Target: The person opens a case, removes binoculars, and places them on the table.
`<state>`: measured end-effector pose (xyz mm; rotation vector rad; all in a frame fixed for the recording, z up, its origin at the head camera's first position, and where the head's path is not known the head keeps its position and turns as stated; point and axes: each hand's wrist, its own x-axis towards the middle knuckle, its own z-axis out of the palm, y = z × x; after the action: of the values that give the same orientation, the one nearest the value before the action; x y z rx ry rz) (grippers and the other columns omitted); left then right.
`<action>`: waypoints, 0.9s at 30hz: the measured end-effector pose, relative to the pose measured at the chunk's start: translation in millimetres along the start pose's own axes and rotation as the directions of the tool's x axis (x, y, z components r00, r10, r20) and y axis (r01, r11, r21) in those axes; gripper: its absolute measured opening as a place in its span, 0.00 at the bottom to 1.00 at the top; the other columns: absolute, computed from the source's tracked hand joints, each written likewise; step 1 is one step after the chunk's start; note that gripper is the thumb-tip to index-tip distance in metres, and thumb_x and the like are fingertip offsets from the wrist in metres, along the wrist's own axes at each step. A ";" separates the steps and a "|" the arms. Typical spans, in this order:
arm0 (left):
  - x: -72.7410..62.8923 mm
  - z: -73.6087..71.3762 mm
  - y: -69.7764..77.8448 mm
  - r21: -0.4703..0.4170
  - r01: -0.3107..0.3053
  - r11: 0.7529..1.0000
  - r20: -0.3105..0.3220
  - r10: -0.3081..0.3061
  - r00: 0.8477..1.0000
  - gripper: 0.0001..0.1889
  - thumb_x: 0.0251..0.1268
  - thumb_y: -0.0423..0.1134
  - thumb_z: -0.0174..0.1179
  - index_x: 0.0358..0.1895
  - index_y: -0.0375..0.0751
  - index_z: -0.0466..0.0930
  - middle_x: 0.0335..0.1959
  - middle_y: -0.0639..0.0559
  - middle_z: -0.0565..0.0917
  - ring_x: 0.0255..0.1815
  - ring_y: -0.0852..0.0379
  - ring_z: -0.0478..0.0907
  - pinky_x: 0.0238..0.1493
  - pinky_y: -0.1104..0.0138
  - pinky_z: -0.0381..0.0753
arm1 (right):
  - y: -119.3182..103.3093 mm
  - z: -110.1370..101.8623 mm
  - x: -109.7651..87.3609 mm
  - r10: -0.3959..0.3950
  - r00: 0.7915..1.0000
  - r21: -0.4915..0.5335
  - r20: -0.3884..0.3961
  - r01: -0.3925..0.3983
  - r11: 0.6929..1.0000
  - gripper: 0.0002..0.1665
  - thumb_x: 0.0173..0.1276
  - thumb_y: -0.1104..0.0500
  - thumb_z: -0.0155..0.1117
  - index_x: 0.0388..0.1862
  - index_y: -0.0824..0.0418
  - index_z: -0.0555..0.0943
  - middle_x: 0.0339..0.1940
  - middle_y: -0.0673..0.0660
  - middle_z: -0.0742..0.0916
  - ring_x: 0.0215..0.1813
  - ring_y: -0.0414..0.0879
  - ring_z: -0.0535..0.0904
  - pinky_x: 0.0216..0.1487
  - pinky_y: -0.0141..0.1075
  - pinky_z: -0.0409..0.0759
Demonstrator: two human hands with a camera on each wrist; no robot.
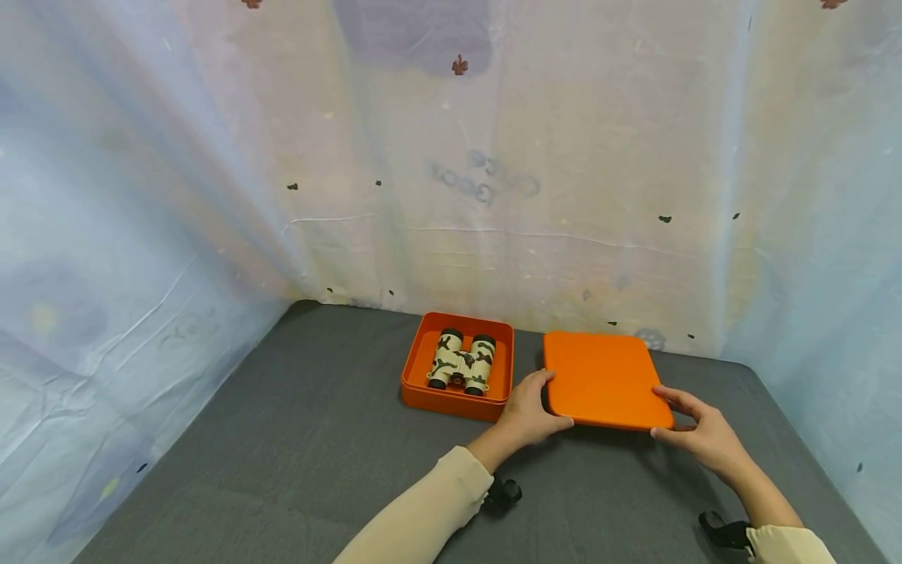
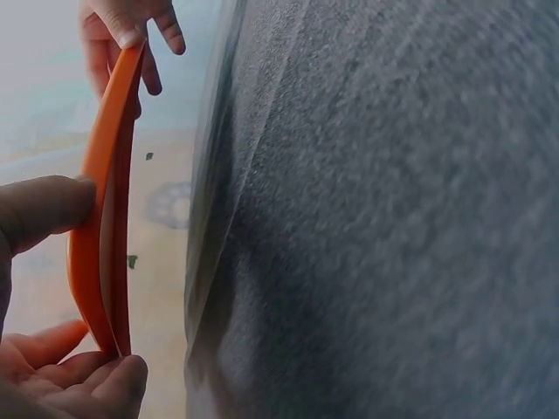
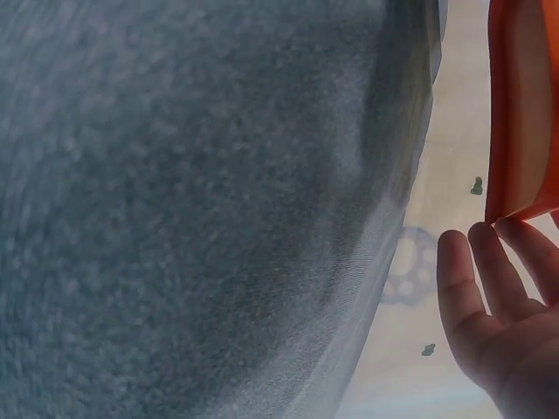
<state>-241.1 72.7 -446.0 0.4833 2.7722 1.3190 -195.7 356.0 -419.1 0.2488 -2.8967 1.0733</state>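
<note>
An orange square lid point(image 1: 606, 380) with rounded corners is held flat, top side up, between both hands, with a shadow on the table below it. My left hand point(image 1: 527, 409) grips its left side, thumb at the near corner and fingers along the left edge. At the right near corner, my right hand point(image 1: 705, 435) holds the edge between thumb and fingers. The left wrist view shows the lid point(image 2: 92, 240) edge-on, its rim and paler underside visible. Left of the lid stands an open orange box point(image 1: 440, 401) with camouflage-patterned binoculars point(image 1: 461, 365) lying inside.
A dark grey cloth-covered table point(image 1: 282, 446) lies under everything. Pale printed sheeting point(image 1: 564, 157) hangs behind the table and along both sides. Black straps point(image 1: 503, 493) are worn at the wrists, below cream sleeves point(image 1: 430, 509).
</note>
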 end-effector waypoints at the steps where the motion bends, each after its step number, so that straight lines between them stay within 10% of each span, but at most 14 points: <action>1: 0.0 0.7 0.1 -0.001 0.007 1.000 0.001 -0.007 1.000 0.42 0.48 0.49 0.74 0.69 0.48 0.67 0.70 0.52 0.69 0.68 0.53 0.69 0.67 0.60 0.70 | 0.0 0.0 0.0 0.008 1.000 -0.004 0.005 -0.008 1.000 0.45 0.60 0.51 0.72 0.72 0.63 0.65 0.70 0.70 0.70 0.62 0.44 0.72 0.43 0.26 0.80; 4: 0.2 2.6 0.2 -0.004 0.023 1.000 0.005 -0.023 1.000 0.42 0.48 0.49 0.75 0.69 0.48 0.67 0.69 0.52 0.70 0.67 0.53 0.69 0.67 0.60 0.71 | 0.1 -0.1 -0.3 0.026 0.999 -0.008 0.023 -0.025 1.000 0.45 0.60 0.51 0.72 0.72 0.63 0.65 0.70 0.72 0.69 0.63 0.65 0.70 0.42 0.29 0.80; 14: 0.8 9.0 -0.1 -0.013 0.058 0.998 0.019 -0.058 0.998 0.39 0.48 0.48 0.74 0.67 0.51 0.69 0.67 0.53 0.72 0.67 0.54 0.70 0.66 0.61 0.71 | 7.9 0.2 -3.2 0.042 0.998 -0.033 0.054 -0.040 0.999 0.45 0.59 0.49 0.72 0.71 0.65 0.66 0.69 0.74 0.70 0.63 0.70 0.70 0.50 0.58 0.78; 27: -0.7 14.2 0.8 -0.012 0.113 0.993 0.022 -0.113 0.993 0.39 0.46 0.48 0.76 0.65 0.52 0.71 0.64 0.54 0.74 0.65 0.55 0.71 0.64 0.62 0.72 | 13.1 0.6 -2.8 0.076 0.992 -0.043 0.098 -0.072 0.996 0.45 0.60 0.52 0.71 0.72 0.65 0.64 0.68 0.75 0.70 0.63 0.71 0.69 0.50 0.60 0.76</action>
<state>-238.0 83.6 -454.5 0.3319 2.7267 1.2997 -195.1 365.8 -428.3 0.2004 -3.0347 1.0427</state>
